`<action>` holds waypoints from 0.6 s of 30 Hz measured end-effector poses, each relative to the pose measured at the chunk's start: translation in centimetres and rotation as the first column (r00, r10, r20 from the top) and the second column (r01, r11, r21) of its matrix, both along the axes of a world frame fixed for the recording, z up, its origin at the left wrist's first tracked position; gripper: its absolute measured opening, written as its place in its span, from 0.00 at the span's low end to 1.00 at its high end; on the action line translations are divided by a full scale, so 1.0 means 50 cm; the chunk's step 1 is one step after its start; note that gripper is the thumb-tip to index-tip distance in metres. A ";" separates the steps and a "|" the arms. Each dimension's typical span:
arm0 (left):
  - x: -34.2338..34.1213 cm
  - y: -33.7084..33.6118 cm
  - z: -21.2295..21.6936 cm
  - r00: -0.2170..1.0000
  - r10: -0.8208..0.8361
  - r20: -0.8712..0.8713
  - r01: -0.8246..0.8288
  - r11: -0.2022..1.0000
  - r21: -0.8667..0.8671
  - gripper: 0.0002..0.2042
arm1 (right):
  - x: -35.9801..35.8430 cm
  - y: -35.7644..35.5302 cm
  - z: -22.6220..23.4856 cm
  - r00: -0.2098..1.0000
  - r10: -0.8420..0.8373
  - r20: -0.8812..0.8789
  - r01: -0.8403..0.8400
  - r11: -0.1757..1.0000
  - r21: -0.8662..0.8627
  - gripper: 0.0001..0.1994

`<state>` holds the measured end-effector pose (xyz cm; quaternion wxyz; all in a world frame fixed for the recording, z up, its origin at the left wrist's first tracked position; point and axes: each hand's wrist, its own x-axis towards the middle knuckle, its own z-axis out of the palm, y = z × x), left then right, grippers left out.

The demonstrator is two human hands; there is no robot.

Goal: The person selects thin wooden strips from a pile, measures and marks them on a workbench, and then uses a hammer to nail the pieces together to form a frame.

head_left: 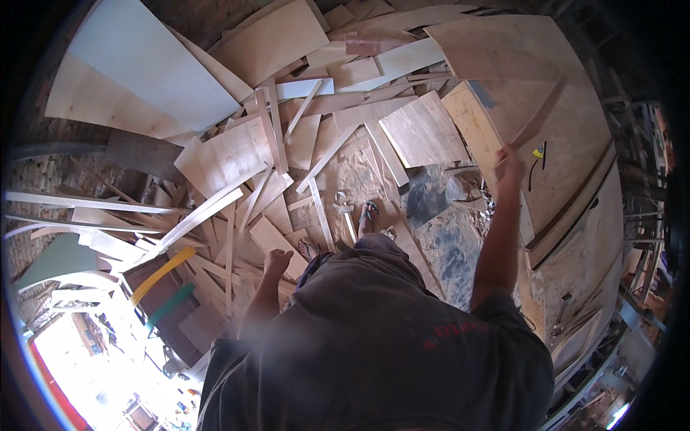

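Note:
My right hand (509,165) is closed around the near end of a thin reddish-brown wooden strip (539,113). The strip slants up and away over the large plywood sheet (575,133) on the worktable at my right. A small yellow and black tool (538,152) lies on that sheet, just right of the hand, with a dark curved piece beside it. My left hand (276,263) hangs low at my left side, above the scrap wood. Its fingers are curled in and the thumb sticks out; nothing shows in it.
Offcuts and long strips (316,165) litter the floor ahead and left of my sandalled feet. A square plywood panel (424,129) lies beside the worktable. Large boards (144,72) lean at the far left. Yellow (162,273) and green (169,305) curved pieces stand at near left.

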<state>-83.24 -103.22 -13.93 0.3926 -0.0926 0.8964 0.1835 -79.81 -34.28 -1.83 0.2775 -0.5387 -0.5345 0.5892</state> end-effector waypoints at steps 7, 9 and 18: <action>0.076 -0.065 -0.061 0.993 -0.096 0.069 0.101 0.992 -0.072 0.24 | -0.054 0.192 0.065 0.701 -0.476 0.531 0.193 0.844 0.501 0.35; 0.097 -0.062 -0.066 0.994 -0.099 0.052 0.103 0.991 -0.085 0.25 | -0.021 0.199 0.010 0.775 -0.326 0.541 -0.135 0.751 0.646 0.36; 0.137 -0.056 -0.045 0.718 0.274 0.640 -0.361 0.933 0.004 0.34 | 0.262 -0.348 -0.373 0.326 0.393 0.860 -0.877 0.464 0.120 0.23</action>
